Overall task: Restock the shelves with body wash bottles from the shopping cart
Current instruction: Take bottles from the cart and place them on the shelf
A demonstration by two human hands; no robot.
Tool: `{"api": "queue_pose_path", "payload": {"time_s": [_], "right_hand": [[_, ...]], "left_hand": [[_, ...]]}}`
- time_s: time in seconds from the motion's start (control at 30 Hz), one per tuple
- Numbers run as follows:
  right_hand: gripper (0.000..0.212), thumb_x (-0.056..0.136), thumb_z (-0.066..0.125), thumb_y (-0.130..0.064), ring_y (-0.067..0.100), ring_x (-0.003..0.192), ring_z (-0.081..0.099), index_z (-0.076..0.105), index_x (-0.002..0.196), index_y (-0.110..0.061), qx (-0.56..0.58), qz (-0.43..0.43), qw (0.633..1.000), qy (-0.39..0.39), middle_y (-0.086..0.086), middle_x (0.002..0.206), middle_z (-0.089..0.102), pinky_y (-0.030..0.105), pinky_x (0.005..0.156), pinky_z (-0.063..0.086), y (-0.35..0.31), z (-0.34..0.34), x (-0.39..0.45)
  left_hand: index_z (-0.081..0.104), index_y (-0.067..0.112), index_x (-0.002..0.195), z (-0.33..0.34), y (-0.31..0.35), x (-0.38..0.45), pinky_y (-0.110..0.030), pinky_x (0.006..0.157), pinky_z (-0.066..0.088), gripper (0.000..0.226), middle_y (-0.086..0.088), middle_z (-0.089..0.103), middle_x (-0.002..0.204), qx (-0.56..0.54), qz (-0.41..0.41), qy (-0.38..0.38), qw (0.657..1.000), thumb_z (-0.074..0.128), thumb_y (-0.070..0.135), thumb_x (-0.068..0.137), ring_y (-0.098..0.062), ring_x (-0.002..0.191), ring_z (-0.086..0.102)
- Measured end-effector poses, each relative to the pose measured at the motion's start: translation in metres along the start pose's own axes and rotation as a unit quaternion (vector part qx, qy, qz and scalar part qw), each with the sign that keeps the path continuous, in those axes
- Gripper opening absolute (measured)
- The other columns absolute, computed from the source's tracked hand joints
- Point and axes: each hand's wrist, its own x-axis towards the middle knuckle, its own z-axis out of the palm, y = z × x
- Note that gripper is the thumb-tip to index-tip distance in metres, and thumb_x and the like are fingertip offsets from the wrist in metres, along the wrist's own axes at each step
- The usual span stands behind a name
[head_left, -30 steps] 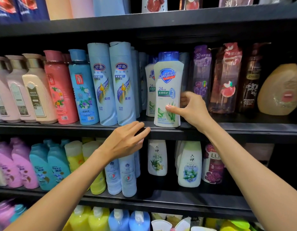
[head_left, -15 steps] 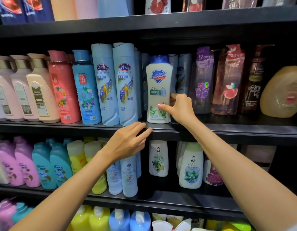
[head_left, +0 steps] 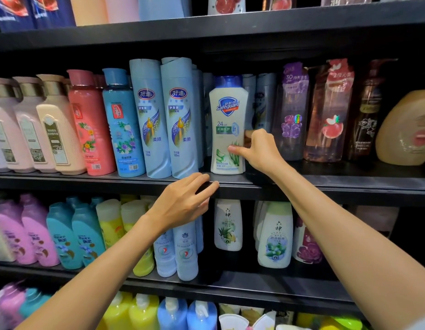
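Black store shelving (head_left: 302,184) fills the head view — bottles packed on every tier. Your white Safeguard body wash bottle (head_left: 227,129) stands upright on the middle shelf, near the front edge, just right of two tall light-blue bottles (head_left: 166,120) and left of a clear purple bottle (head_left: 291,115). More blue-grey bottles sit behind it. Your right hand (head_left: 259,151) has its grip clamped on the bottle's lower right side: thumb across the front label, fingers curled round the back. Your left hand (head_left: 183,203) rests on the shelf's front lip below the blue bottles, fingers straight and relaxed, holding nothing. Shopping cart not visible. Lower tiers: pink, teal, yellow and white bottles.
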Motion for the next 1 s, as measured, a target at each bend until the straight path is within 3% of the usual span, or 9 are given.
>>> {"api": "queue_pose_path", "payload": {"time_s": [0.17, 0.3, 0.4, 0.53, 0.6, 0.7, 0.77, 0.9, 1.0], "right_hand": [[0.049, 0.082, 0.073, -0.028, 0.012, 0.104, 0.060, 0.061, 0.123, -0.005, -0.007, -0.007, 1.000, -0.003, 0.009, 0.123, 0.065, 0.019, 0.076, 0.048, 0.003, -0.001, 0.000], [0.054, 0.081, 0.073, -0.038, 0.021, 0.107, 0.062, 0.060, 0.121, -0.004, -0.024, -0.004, 1.000, -0.011, 0.009, 0.118, 0.067, 0.032, 0.085, 0.054, 0.006, -0.002, -0.006], [0.060, 0.077, 0.075, -0.046, 0.011, 0.096, 0.064, 0.062, 0.122, -0.008, -0.033, -0.028, 0.999, 0.020, 0.003, 0.107, 0.069, 0.020, 0.082, 0.050, 0.010, -0.014, -0.011], [0.015, 0.088, 0.065, -0.035, -0.004, 0.067, 0.059, 0.068, 0.089, -0.020, 0.002, -0.085, 0.988, 0.131, -0.008, 0.076, 0.067, 0.004, 0.066, 0.043, 0.018, -0.043, -0.020], [0.014, 0.093, 0.059, -0.026, 0.001, 0.070, 0.059, 0.066, 0.084, -0.018, -0.007, -0.093, 0.988, 0.125, -0.008, 0.075, 0.065, 0.008, 0.066, 0.044, 0.023, -0.050, -0.028], [0.014, 0.094, 0.057, -0.013, 0.017, 0.081, 0.062, 0.067, 0.090, -0.005, -0.080, -0.086, 0.991, 0.068, 0.003, 0.087, 0.068, 0.029, 0.075, 0.048, 0.033, -0.057, -0.046], [0.012, 0.093, 0.056, -0.005, 0.023, 0.087, 0.061, 0.067, 0.092, 0.000, -0.113, -0.096, 0.987, 0.055, 0.007, 0.091, 0.067, 0.030, 0.079, 0.047, 0.035, -0.065, -0.068], [0.012, 0.090, 0.056, -0.007, 0.017, 0.092, 0.054, 0.066, 0.094, -0.002, -0.108, -0.061, 0.992, -0.025, 0.005, 0.094, 0.064, 0.023, 0.083, 0.043, 0.017, -0.086, -0.129], [0.017, 0.082, 0.066, 0.000, 0.012, 0.094, 0.054, 0.070, 0.097, -0.005, -0.101, 0.107, 0.988, -0.045, 0.007, 0.097, 0.067, 0.024, 0.083, 0.045, -0.003, -0.106, -0.188]], "left_hand": [[0.068, 0.000, 0.107, 0.002, 0.000, 0.000, -0.032, 0.068, 0.053, 0.029, -0.018, 0.065, 0.099, 0.001, -0.005, 0.002, 1.000, 0.052, 0.012, 0.087, -0.030, 0.087, 0.065], [0.064, 0.001, 0.110, 0.004, 0.001, -0.002, -0.034, 0.066, 0.054, 0.027, -0.019, 0.065, 0.098, -0.012, -0.008, 0.017, 1.000, 0.053, 0.009, 0.086, -0.031, 0.085, 0.064], [0.060, 0.003, 0.109, 0.006, -0.001, 0.001, -0.033, 0.062, 0.051, 0.024, -0.019, 0.065, 0.096, -0.017, -0.009, 0.025, 1.000, 0.051, 0.010, 0.088, -0.029, 0.079, 0.063], [0.067, 0.001, 0.097, 0.005, -0.001, 0.011, -0.030, 0.057, 0.044, 0.020, -0.015, 0.065, 0.089, -0.032, -0.033, 0.003, 0.999, 0.053, 0.012, 0.088, -0.027, 0.068, 0.057], [0.068, -0.001, 0.094, 0.003, -0.001, 0.018, -0.032, 0.055, 0.045, 0.019, -0.014, 0.065, 0.086, -0.042, -0.052, -0.013, 0.998, 0.055, 0.011, 0.088, -0.027, 0.066, 0.057], [0.068, -0.004, 0.091, -0.006, 0.003, 0.026, -0.030, 0.063, 0.045, 0.017, -0.013, 0.066, 0.086, -0.055, -0.103, -0.025, 0.993, 0.056, 0.008, 0.088, -0.028, 0.070, 0.060], [0.069, -0.003, 0.089, -0.018, 0.015, 0.033, -0.028, 0.069, 0.045, 0.018, -0.012, 0.066, 0.087, -0.079, -0.153, -0.026, 0.985, 0.055, 0.008, 0.087, -0.027, 0.076, 0.062], [0.068, 0.000, 0.090, -0.055, 0.064, 0.039, -0.024, 0.073, 0.045, 0.033, -0.009, 0.065, 0.091, -0.239, -0.259, -0.122, 0.928, 0.042, 0.019, 0.095, -0.019, 0.087, 0.057], [0.067, 0.003, 0.097, -0.094, 0.109, 0.034, -0.020, 0.076, 0.042, 0.023, -0.007, 0.068, 0.093, -0.365, -0.439, -0.229, 0.789, 0.048, 0.017, 0.095, -0.014, 0.088, 0.059]]}}
